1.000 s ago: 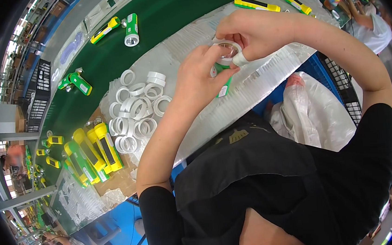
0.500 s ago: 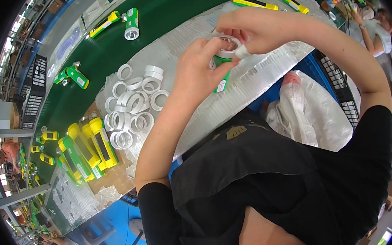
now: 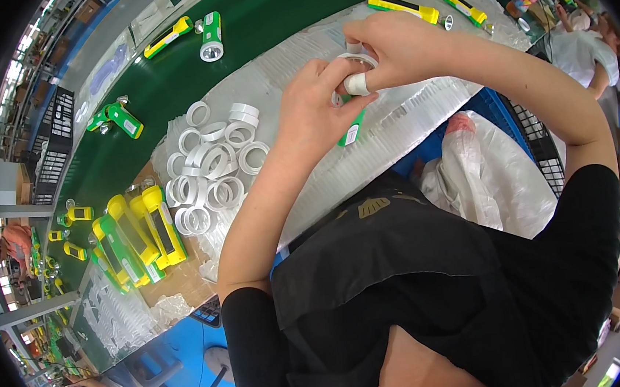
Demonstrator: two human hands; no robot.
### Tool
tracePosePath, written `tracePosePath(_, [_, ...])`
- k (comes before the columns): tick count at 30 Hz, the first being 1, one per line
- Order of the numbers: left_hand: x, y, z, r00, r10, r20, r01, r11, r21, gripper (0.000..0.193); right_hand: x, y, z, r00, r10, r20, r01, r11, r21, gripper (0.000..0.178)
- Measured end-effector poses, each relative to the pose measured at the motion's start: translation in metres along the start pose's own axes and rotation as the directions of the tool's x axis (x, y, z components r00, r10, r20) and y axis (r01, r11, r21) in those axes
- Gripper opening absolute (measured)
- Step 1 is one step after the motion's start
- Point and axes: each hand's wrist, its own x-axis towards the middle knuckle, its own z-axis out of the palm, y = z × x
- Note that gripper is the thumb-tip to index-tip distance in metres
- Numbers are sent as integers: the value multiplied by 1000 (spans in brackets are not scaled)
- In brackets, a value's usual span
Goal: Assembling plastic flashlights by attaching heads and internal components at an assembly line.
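Head view, left hand (image 3: 310, 109): at upper centre of the frame, thumb and fingers clamped round the green flashlight (image 3: 351, 132), lower body showing beneath the thumb.
Right hand (image 3: 404, 49): just right of the left hand, fingers bent and closed on the white ring (image 3: 364, 57), thumb wrap (image 3: 356, 85) pale across the near side; exact fingertip contact hidden.
White ring: at the flashlight's head end, between both hands; fully seated or not, cannot tell.
Step in hand: judging by the pose, fitting ring to flashlight head.
Next move: probably calling for a steady left grip and even pressure round the rim, without tilting.
Loose white rings (image 3: 194, 161): heaped left of centre on the plastic-covered tabletop (image 3: 317, 193).
Yellow-and-green flashlights (image 3: 137, 234): clustered at lower left of the frame.
Green belt (image 3: 287, 15): across the top and upper left, carrying more flashlights (image 3: 167, 38).
White sack (image 3: 500, 177): right of centre, below the tabletop edge.
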Motion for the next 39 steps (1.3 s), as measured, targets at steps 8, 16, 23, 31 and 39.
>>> tracePosePath(8, [3, 0, -1, 999, -25, -19, 26, 999, 40, 35, 6, 4, 6, 995, 104, 9, -104, 994, 41, 52])
tracePosePath(16, [3, 0, -1, 999, 20, -50, -20, 1000, 8, 37, 3, 16, 12, 935, -244, -257, 281, 952, 119, 52])
tracePosePath(23, [-3, 0, -6, 998, -56, -18, 56, 998, -7, 36, 2, 13, 3, 948, -297, -114, 317, 903, 291, 54])
tracePosePath(31, [3, -12, -7, 994, -102, -41, 101, 995, -25, 37, 8, 12, 35, 933, -74, -353, 167, 955, 243, 48])
tracePosePath(39, [-7, -22, -18, 999, -36, -28, 31, 984, -173, 35, -13, -31, 146, 832, 394, -391, 96, 593, 800, 62])
